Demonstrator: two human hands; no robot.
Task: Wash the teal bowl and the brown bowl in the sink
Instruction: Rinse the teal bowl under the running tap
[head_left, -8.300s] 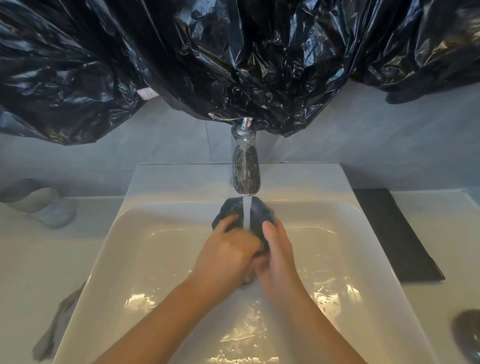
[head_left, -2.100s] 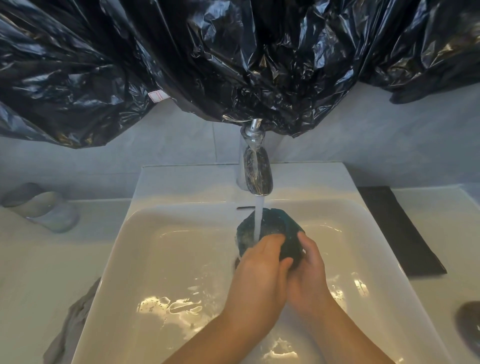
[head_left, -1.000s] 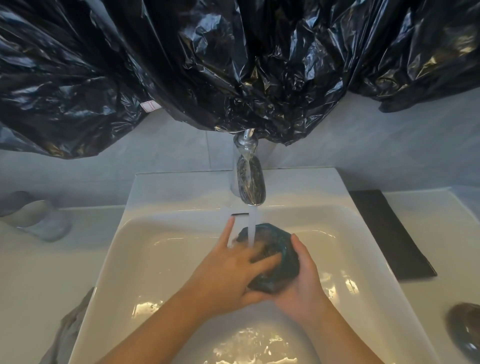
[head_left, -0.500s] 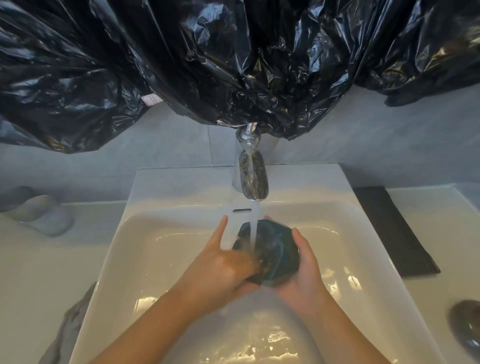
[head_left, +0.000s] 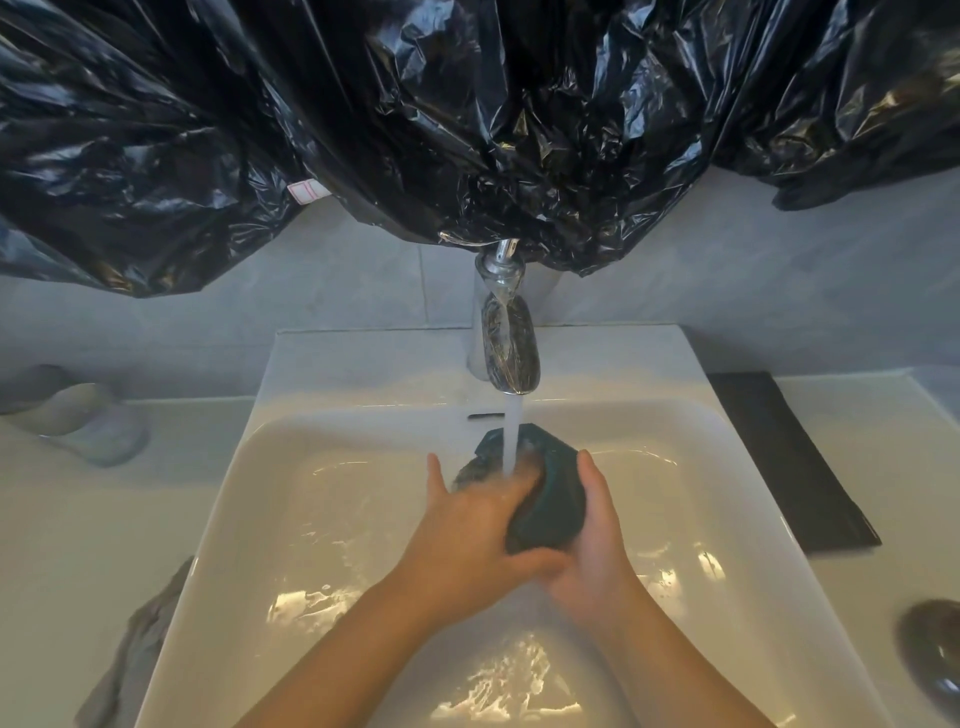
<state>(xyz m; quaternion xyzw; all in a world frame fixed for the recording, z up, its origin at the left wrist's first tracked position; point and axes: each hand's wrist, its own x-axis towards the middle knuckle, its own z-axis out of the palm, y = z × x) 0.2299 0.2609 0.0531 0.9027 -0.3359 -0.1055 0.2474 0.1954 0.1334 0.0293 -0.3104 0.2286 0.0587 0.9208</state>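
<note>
The teal bowl (head_left: 551, 493) is held tilted on its side over the white sink (head_left: 322, 467), under the running water from the chrome tap (head_left: 509, 348). My right hand (head_left: 592, 545) cups the bowl from the right and below. My left hand (head_left: 467, 525) lies against the bowl's left side, its fingers in the stream and partly blurred by water. The brown bowl (head_left: 935, 660) sits on the counter at the far right edge, partly cut off.
Black plastic sheeting (head_left: 467, 119) hangs over the wall above the tap. A dark mat (head_left: 779, 457) lies right of the sink. A pale cup (head_left: 78, 421) lies on its side on the left counter, and a grey cloth (head_left: 130, 649) lies at the sink's left edge.
My left hand has slid over the bowl's left side, with its fingers drawn in under the stream. The bowl has turned a little in my right hand. Water keeps running.
</note>
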